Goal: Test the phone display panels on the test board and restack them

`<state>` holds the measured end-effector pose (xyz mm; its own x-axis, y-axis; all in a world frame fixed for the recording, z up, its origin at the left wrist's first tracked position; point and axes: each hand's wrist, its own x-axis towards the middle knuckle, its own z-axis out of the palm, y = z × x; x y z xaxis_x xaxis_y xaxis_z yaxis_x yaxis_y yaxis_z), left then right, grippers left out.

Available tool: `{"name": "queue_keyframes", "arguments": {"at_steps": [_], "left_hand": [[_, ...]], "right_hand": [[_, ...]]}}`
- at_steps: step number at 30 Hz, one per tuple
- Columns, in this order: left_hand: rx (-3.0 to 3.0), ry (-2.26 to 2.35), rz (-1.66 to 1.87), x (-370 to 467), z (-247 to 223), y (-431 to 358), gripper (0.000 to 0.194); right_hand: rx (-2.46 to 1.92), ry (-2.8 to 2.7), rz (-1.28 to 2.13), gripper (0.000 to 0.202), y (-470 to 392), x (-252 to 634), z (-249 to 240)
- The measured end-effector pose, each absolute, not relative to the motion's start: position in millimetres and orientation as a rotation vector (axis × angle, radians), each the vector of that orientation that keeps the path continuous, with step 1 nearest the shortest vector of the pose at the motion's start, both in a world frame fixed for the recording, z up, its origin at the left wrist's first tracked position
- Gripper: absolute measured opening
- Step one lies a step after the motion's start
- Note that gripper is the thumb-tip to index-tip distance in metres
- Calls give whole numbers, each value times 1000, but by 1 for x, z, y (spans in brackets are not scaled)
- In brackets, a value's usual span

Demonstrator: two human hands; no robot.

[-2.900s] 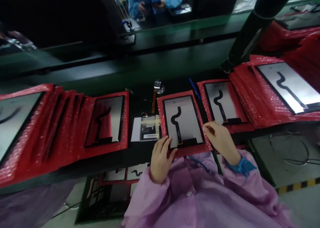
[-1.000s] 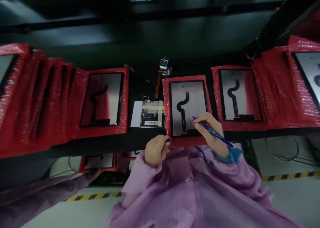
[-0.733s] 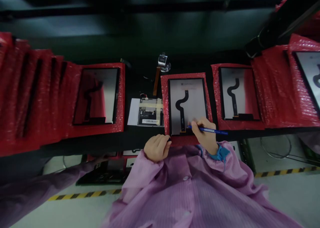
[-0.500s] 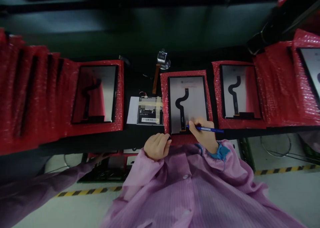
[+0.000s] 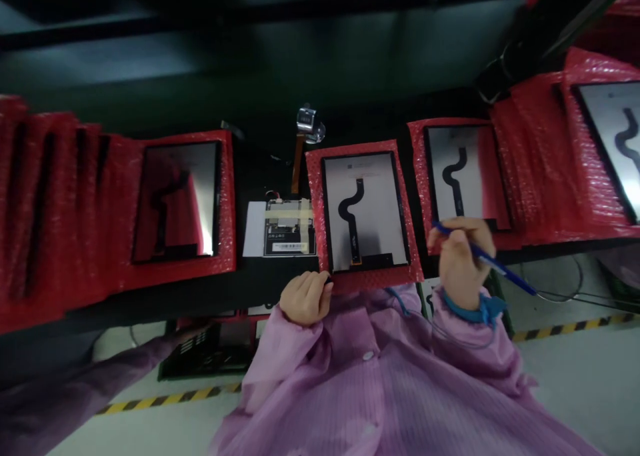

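Note:
My right hand (image 5: 463, 263) is closed around a blue pen (image 5: 500, 266), its end slanting down to the right. This hand is over the lower edge of the right-hand display panel (image 5: 470, 189). My left hand (image 5: 306, 298) is a closed fist at the bottom left corner of the middle display panel (image 5: 380, 209); a small dark cap-like piece (image 5: 329, 281) pokes out beside the thumb. A black S-shaped flex cable (image 5: 350, 209) lies on the middle panel's silvery back. Red bubble wrap (image 5: 315, 183) lies under that panel.
Left stands another panel (image 5: 200, 196) on red wrap, beside a row of red bubble-wrap bags (image 5: 65, 223). A taped circuit assembly (image 5: 290, 229) and a clear-and-metal fixture (image 5: 307, 123) sit between. More wrapped panels (image 5: 610, 143) are at right. Someone else's sleeve (image 5: 100, 389) reaches in lower left.
My right hand has lifted off the middle panel's cable end and moved right with the pen, over the right-hand panel. My left hand stays at the middle panel's corner. The view has shifted slightly.

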<state>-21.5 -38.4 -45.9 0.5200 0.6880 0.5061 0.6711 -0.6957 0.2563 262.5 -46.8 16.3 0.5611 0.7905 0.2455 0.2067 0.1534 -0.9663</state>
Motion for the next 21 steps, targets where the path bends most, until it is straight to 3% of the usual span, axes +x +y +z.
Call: {"name": "queue_keyframes", "arguments": {"at_steps": [3, 5, 10, 21], "left_hand": [[2675, 1262, 863, -23, -46, -43, 21], [2660, 1277, 855, -23, -45, -45, 17], [2652, 1265, 886, -23, -43, -44, 12], [2550, 1335, 947, -19, -50, -46, 13]], "right_hand": [[-1601, -967, 90, 22, -44, 316, 10], [-1702, -964, -24, 27, -41, 345, 2], [-1793, -938, -23, 38, -34, 367, -14], [-1862, -999, 38, 35, -30, 364, -16]]}}
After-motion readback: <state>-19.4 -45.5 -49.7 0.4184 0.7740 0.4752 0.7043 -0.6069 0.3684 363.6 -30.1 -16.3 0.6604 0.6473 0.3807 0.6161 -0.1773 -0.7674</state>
